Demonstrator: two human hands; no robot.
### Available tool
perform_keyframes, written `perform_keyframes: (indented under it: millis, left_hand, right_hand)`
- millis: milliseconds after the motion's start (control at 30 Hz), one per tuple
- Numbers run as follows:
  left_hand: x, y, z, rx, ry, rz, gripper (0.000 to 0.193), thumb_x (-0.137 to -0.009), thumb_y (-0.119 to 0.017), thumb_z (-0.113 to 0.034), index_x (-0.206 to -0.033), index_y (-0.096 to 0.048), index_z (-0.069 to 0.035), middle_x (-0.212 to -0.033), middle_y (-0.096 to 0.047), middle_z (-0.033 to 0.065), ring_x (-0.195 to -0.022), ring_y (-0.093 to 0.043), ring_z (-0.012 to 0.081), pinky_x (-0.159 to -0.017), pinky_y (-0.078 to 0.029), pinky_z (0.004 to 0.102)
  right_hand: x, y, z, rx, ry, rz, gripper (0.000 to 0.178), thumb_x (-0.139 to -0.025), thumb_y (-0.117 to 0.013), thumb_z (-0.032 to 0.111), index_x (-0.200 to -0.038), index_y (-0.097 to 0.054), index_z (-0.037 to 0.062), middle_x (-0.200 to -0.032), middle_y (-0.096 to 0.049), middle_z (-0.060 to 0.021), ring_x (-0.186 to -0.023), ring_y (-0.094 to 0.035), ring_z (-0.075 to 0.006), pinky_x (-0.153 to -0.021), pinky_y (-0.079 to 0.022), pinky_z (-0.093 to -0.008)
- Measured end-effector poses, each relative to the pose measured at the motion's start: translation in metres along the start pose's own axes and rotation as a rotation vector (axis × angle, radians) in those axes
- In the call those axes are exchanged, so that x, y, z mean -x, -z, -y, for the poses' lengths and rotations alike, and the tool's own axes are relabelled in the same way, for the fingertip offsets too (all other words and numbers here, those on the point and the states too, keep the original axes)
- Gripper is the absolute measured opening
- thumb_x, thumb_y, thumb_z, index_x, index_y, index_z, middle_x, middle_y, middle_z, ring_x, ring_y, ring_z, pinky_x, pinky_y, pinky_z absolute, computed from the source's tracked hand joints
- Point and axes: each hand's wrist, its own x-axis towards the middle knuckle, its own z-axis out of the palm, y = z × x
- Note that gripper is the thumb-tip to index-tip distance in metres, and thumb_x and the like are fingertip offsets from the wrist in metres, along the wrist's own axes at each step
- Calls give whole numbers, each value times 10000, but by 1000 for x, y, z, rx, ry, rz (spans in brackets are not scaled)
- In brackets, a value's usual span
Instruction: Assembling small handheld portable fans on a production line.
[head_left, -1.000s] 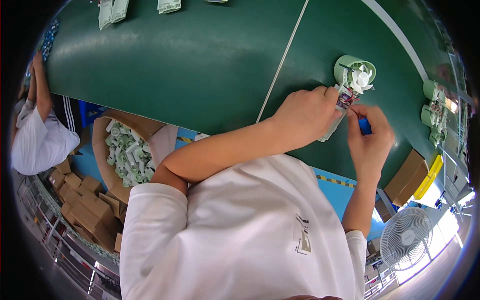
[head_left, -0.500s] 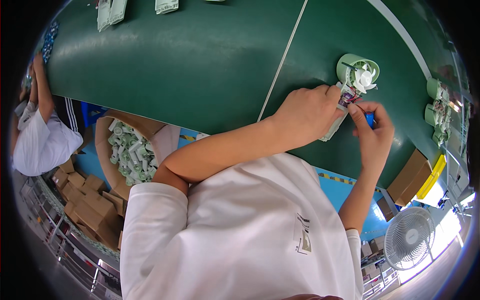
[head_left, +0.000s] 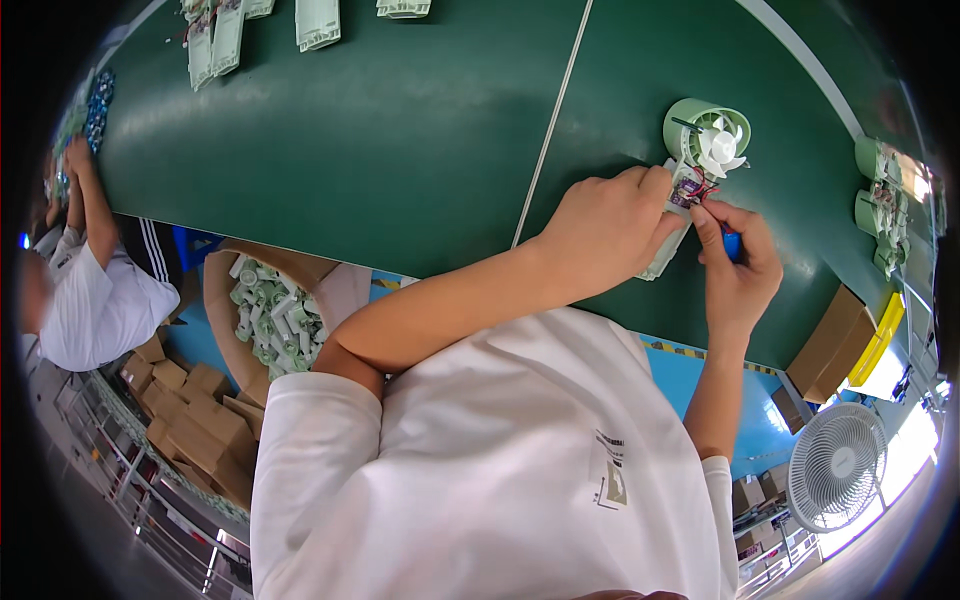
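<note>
A pale green handheld fan (head_left: 700, 112) lies on the green table at the right, its white blades (head_left: 722, 146) exposed. Its handle is opened up, showing a small purple circuit board (head_left: 686, 188) with red and black wires (head_left: 704, 186). My left hand (head_left: 612, 225) is closed round the handle from the left, hiding much of it. Just right of the board, my right hand (head_left: 740, 255) has thumb and forefinger pinched at the wires. A blue battery (head_left: 733, 246) shows partly between its fingers; the rest is hidden.
Several pale green housings (head_left: 318, 25) lie at the far left edge, more fans (head_left: 882, 205) at the far right. A carton of green-white parts (head_left: 225, 330) stands below the table's left. A co-worker (head_left: 105, 300) works at left. A floor fan (head_left: 838, 468) stands lower right.
The view has shifted slightly, so the table and its housings sit lower at the left. My right fingers have moved in a little closer to the board; the left hand keeps its hold.
</note>
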Motion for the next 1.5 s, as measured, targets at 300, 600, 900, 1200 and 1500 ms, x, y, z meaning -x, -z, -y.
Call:
perform_keyframes:
  millis: [300,600,900,1200,1500]
  left_hand:
    - [1,-4,1,-45,-51,-59,325,-851,-688,-230,-924,-496,23,-773,-609,151,-611,-647,318,-522,-529,376]
    - [1,-4,2,-30,-31,-53,313,-859,-681,-232,-906,-501,20,-776,-623,158,-631,-663,323,-537,-540,378]
    - [0,-4,2,-42,-25,-42,305,-869,-666,-230,-900,-503,26,-778,-620,161,-632,-665,316,-541,-544,368]
    - [0,-5,2,-34,-34,-57,319,-864,-681,-243,-891,-516,29,-749,-610,146,-616,-658,301,-532,-539,362]
    - [0,-6,1,-48,-29,-68,315,-857,-689,-245,-881,-523,21,-717,-605,134,-596,-652,285,-522,-532,355]
  right_hand:
    - [1,-5,-3,165,434,-55,76,-820,-736,12,-884,-695,11,-815,-658,-65,-678,-589,-130,-620,-462,-237]
    - [1,3,-9,40,202,44,60,-909,-664,66,-943,-659,16,-847,-638,-26,-653,-606,-76,-539,-420,-192]
    - [3,8,-10,-61,101,100,73,-941,-604,43,-985,-644,1,-852,-627,-37,-690,-628,-74,-517,-427,-184]
    - [-5,-5,-16,75,381,-31,82,-857,-657,-46,-913,-641,12,-834,-641,-71,-656,-614,-128,-584,-476,-241]
    - [-8,-3,-14,164,464,3,47,-888,-616,-37,-916,-613,2,-852,-623,-90,-680,-592,-147,-604,-470,-257]
